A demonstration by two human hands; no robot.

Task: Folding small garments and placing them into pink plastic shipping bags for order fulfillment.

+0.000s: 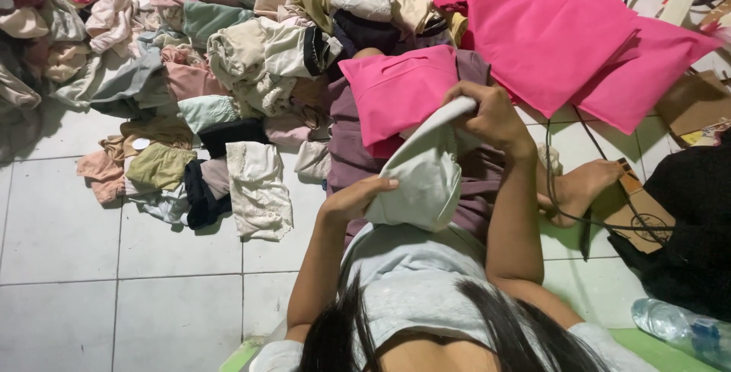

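We look down on a person sitting on a white tiled floor point(68, 265), legs out toward twelve o'clock. Both hands grip one pale grey-green garment point(422, 178) held over the lap: the right hand point(487, 113) pinches its upper edge at about one o'clock, the left hand point(358, 198) clasps its lower side at about nine o'clock. A folded pink cloth bag point(400, 90) rests on the thighs just beyond the garment. We judge the garment could slip from the pinched edge and drop onto that bag, or be lost among the clothes pile point(190, 75) spreading from nine to twelve o'clock. More pink bags point(563, 29) lie at one o'clock. A black cord point(560, 204) trails by the bare foot point(582, 189) at three o'clock and could snag. A plastic bottle point(681, 330) lies at four o'clock.
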